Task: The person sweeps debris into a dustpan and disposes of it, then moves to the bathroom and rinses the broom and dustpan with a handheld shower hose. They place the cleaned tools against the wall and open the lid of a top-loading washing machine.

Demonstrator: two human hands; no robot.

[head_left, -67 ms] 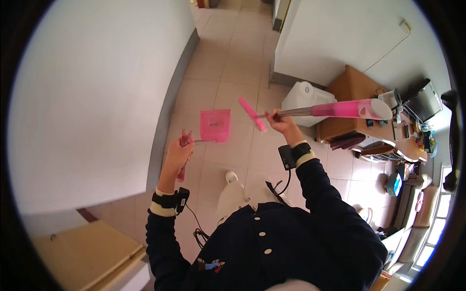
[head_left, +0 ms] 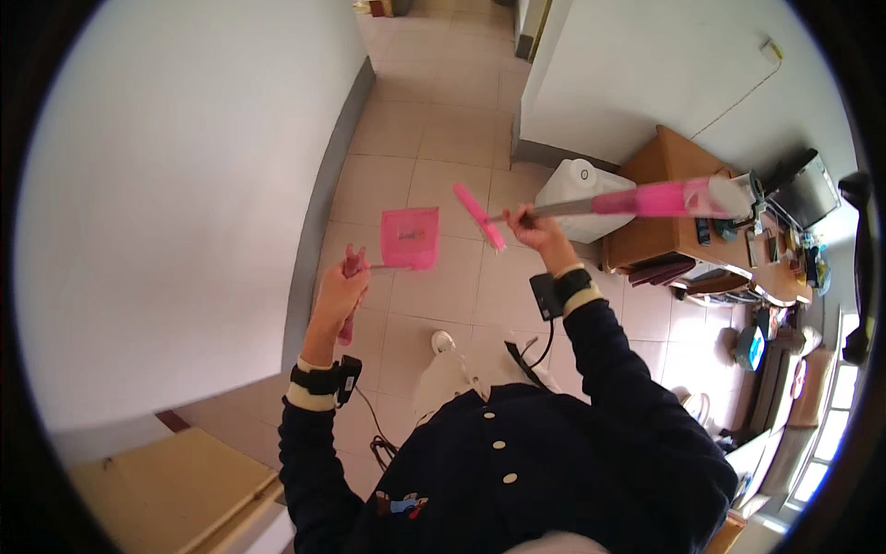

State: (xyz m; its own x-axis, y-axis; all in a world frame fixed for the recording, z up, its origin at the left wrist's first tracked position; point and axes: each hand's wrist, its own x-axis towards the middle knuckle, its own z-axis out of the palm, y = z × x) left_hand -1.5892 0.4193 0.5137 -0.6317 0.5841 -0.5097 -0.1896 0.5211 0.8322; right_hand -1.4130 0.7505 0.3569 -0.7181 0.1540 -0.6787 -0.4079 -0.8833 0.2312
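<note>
Near the middle of the frame the left hand [head_left: 340, 294] is closed around the pink handle of a pink dustpan [head_left: 410, 238], whose flat pan hangs above the tiled floor [head_left: 434, 120] just right of and above that hand. The right hand [head_left: 533, 224] is clenched on the shaft of a pink broom [head_left: 591, 205] – its narrow brush head points toward the dustpan at centre, well short of touching it, while the long handle runs off to the right, its pink grip crossing in front of the furniture there.

Both forearms rise from the lower edge in dark navy sleeves, each wrist carrying a black strapped device with a cable trailing down.

A pale wall [head_left: 185, 203] with a grey skirting fills the left half of the frame. At upper right a second wall corner juts out; below it stands a white plastic jerrycan [head_left: 574, 183] – partly behind the broom shaft – and beside that a wooden desk [head_left: 669, 235] cluttered with small items. A yellowish surface [head_left: 157, 480] sits at lower left. One white shoe [head_left: 443, 342] shows on the tiles below the hands.
</note>
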